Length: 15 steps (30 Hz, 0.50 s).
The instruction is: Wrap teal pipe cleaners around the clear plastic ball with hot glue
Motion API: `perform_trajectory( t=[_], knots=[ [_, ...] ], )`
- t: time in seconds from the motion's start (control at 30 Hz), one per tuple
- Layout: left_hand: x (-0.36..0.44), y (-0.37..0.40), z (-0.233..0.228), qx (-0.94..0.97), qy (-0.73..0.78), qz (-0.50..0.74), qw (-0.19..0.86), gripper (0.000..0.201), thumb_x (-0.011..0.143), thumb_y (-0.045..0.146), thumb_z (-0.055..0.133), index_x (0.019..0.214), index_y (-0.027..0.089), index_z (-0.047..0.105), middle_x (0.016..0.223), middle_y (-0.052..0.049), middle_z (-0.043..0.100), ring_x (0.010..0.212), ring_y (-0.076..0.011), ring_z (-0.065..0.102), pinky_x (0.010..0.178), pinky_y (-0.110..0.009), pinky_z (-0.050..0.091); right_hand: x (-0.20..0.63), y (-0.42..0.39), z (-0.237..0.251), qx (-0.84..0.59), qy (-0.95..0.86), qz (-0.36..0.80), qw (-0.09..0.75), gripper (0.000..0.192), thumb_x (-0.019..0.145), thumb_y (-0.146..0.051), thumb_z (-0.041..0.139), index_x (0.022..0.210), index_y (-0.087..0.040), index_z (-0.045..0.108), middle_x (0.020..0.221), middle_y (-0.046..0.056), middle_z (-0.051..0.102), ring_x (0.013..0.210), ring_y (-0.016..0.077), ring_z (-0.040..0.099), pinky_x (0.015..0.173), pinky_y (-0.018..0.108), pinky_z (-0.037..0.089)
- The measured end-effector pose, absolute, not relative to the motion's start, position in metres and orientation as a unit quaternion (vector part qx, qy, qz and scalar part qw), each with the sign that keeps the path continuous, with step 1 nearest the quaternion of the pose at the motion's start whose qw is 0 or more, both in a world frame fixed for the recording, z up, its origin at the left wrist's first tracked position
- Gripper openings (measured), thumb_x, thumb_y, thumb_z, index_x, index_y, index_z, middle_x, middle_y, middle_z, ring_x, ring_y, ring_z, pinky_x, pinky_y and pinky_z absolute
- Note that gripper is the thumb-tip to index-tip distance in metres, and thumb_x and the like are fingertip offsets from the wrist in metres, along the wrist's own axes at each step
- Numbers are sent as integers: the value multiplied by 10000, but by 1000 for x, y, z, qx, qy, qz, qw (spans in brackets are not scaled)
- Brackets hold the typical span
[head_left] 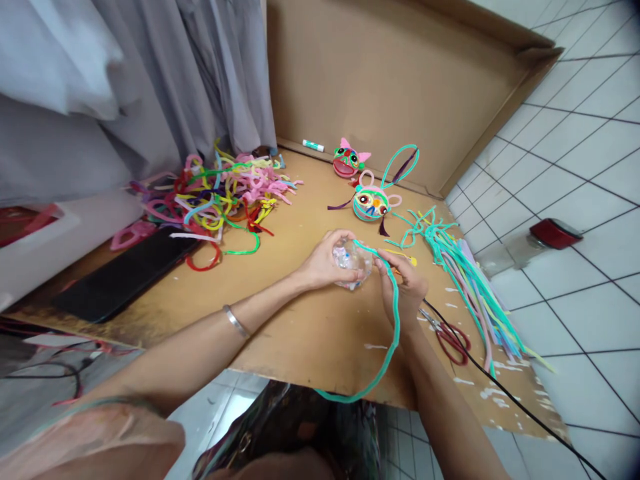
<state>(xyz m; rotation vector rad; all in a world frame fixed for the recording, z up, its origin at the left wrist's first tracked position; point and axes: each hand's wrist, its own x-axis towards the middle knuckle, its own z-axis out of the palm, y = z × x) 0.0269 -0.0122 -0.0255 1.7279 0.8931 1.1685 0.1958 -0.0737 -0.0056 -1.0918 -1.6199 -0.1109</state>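
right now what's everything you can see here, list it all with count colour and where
clear ball: one, transparent, held in both hands
teal pipe cleaner: one, teal, from the ball down past the board edge
finished heads: two, teal and pink, back centre
loose pipe cleaners: a heap, mixed colours, back left
straight pipe cleaners: a bundle, teal and pastel, right
scissors: one, red handles, right of the wrist
glue stick: one, white and green, by the cardboard wall
black slab: one, left
cardboard board: one, brown, underneath
left hand: on the ball
right hand: on the pipe cleaner, at the ball
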Motion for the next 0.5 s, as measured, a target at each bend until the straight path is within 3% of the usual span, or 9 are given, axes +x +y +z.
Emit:
perform_trajectory(
  t=[0.2, 0.37, 0.5],
  knots=[
    [28, -13, -26, 695, 363, 462, 415, 722, 516, 311, 856, 1160, 189, 553, 1084, -49, 596, 1034, -231, 592, 952, -401, 508, 192, -73, -7, -482, -582, 158, 635, 155, 828, -305, 717, 953, -230, 770, 873, 32, 792, 780, 182, 744, 762, 331, 603],
    [27, -14, -24, 690, 359, 466, 422, 700, 505, 297, 864, 1129, 195, 564, 1076, -47, 598, 1016, -232, 600, 935, -415, 521, 194, -72, 0, -448, -624, 136, 626, 109, 840, -275, 703, 911, -261, 784, 966, 30, 784, 918, 186, 731, 860, 354, 589],
    [27, -16, -20, 687, 350, 456, 444, 672, 505, 278, 865, 1102, 195, 567, 1072, -53, 606, 1010, -235, 603, 921, -420, 527, 191, -76, 3, -433, -643, 128, 619, 117, 867, -271, 674, 917, -265, 779, 925, 24, 795, 870, 186, 743, 848, 360, 599]
  ],
)
